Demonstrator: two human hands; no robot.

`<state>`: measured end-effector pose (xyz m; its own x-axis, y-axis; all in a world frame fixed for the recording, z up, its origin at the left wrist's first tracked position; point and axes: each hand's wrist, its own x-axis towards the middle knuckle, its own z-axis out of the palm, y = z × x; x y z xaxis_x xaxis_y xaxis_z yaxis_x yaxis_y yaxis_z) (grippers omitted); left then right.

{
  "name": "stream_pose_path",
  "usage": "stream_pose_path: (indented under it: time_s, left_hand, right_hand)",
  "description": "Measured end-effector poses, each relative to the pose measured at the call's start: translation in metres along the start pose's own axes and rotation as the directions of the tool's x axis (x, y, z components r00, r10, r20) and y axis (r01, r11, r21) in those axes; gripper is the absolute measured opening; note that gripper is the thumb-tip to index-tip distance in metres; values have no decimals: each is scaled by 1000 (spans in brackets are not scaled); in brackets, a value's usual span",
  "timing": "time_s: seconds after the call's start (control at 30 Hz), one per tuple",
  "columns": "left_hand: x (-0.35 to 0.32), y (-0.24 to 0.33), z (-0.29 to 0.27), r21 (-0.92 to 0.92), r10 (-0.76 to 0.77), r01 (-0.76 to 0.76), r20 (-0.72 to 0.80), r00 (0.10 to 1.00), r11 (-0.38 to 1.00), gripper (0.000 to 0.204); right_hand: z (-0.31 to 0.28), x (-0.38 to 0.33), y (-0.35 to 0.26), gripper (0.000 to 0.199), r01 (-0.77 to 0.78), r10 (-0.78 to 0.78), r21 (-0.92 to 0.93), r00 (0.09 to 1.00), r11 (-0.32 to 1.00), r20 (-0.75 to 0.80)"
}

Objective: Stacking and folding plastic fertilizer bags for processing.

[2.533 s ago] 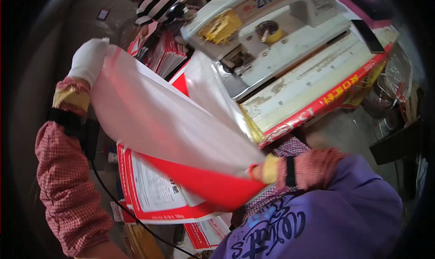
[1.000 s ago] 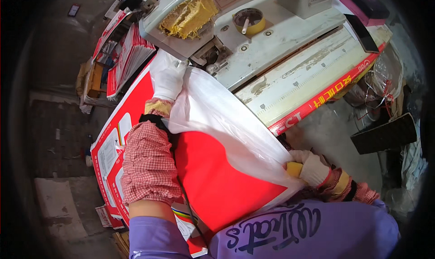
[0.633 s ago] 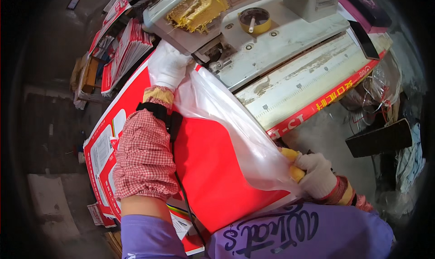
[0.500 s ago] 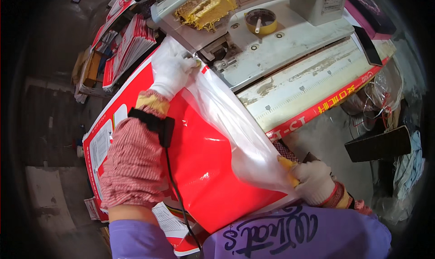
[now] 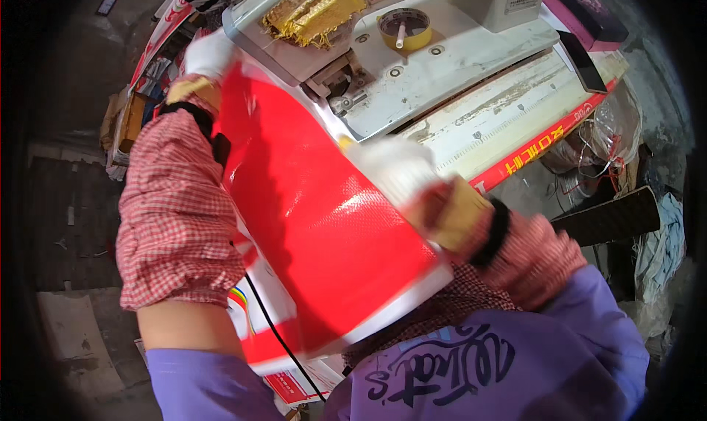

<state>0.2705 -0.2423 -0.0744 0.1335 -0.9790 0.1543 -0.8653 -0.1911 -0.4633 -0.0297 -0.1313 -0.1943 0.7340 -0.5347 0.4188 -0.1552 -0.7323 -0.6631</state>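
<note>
Two gloved hands grip the red bag (image 5: pixel 317 215): left hand (image 5: pixel 208 53) pinches its far corner, right hand (image 5: pixel 394 172), blurred, clasps its right edge. Bag hides the machine's (image 5: pixel 412 68) near-left part.

Red woven plastic sack (image 5: pixel 324 215): glossy red face with fine weave texture, white band along the lower edge, some coloured print at the lower-left corner. Flat, unfilled, held up off the surface and tilted, long axis running from upper left to lower right. Top corner is gripped by the white-gloved left hand (image 5: pixel 208 53); the white-gloved right hand (image 5: pixel 394 172) presses on its right edge around mid-length. Upper end lies just in front of the machine body; lower end hangs over the lap.
</note>
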Motion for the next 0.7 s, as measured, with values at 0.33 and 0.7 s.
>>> stream_pose_path:
  time_s: [0.33,0.7]
  left_hand:
    - [-94,75,-91,67,471,-496,228,852,866,12]
    - [-150,134,-189,-691,654,46,702,280,722,24]
  right_hand:
    - [36,89,81,40,-46,295,-483,841,874,454]
    - [20,92,66,17,392,-244,-407,897,825,369]
